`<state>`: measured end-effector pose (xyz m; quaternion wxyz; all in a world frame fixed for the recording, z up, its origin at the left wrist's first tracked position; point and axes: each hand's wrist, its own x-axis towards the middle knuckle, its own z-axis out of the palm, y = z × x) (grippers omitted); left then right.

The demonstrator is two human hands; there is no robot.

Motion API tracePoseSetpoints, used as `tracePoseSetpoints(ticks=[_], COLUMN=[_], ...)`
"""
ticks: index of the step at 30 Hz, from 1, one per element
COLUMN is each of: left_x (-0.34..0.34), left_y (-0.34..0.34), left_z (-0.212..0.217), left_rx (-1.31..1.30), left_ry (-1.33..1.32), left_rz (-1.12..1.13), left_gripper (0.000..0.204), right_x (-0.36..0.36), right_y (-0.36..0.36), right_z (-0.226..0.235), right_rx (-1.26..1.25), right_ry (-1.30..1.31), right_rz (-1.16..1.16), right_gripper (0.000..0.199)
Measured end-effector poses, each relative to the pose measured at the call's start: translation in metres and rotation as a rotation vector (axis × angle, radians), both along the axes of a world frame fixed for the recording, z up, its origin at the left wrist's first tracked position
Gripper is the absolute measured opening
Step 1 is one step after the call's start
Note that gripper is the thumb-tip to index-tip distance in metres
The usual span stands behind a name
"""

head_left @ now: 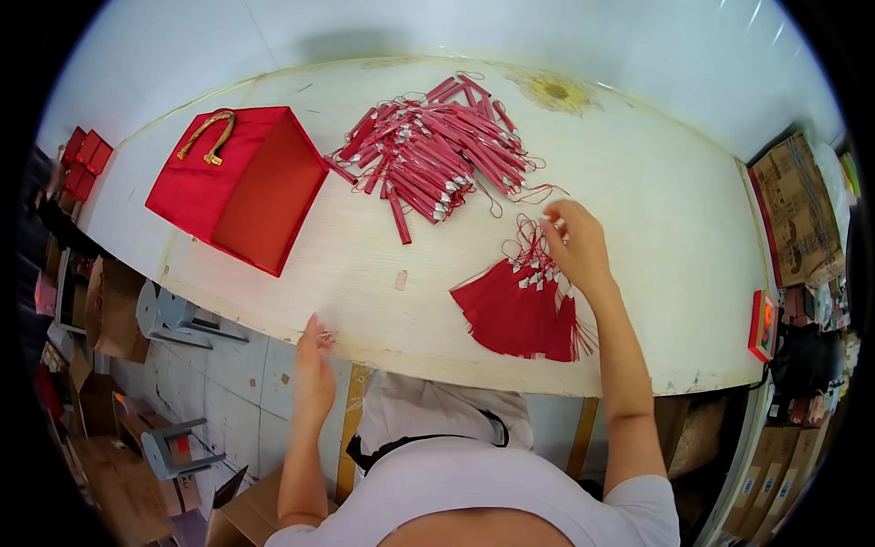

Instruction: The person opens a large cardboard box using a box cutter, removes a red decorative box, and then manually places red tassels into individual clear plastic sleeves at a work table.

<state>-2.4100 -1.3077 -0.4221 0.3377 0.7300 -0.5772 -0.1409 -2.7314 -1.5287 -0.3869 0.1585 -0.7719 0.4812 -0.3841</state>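
My right hand (576, 244) is over the table with its fingers curled inward, beside the cord loops of a fanned bundle of red tassels (519, 313). Whatever lies between its fingertips is too small to make out. White-silver bands sit at the tops of these tassels, and their fringes spread toward me. My left hand (314, 369) is at the table's front edge, slightly blurred, fingers stretched out and holding nothing that I can see. Farther back lies a big heap of narrow, wrapped pinkish-red tassels (437, 150) with thin cords sticking out.
A red box (223, 187) with a gold rope handle lies at the left of the pale table (679, 273). Small red boxes (85, 162) are at the far left edge. A red-framed device (762, 325) is at the right edge. Cardboard boxes (797, 214) and grey stools (173, 447) surround the table.
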Motion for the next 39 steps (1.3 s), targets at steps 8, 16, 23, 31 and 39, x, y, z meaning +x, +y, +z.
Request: tracePoseSetpoints(ticks=[8,16,23,31,39], left_x=[0.036,0.042,0.006,-0.093,-0.106], left_y=[0.094,0.136,0.043,-0.058,-0.057], left_z=[-0.017,-0.063,0.035,0.089,0.063], left_rx=[0.531,0.942,0.508,-0.201,0.356], left_ry=[-0.123,-0.43,0.537,0.244,0.587], left_rz=[0.258,0.159,-0.513,-0.606,-0.816], left_gripper=[0.06,0.053,0.041,0.033,0.026], right_x=[0.049,0.041,0.022,0.029,0.018], right_y=[-0.071,-0.07,-0.006,0.105,0.14], right_z=[-0.041,-0.03,0.033,0.044,-0.006], right_rx=[-0.253,-0.159,-0.015,0.364,0.716], right_ry=[0.595,0.644,-0.009,-0.372,-1.034], right_rz=[-0.061,-0.145,0.076,0.471,0.491], right_gripper=[0.013,0.012,0.011,0.012,0.023])
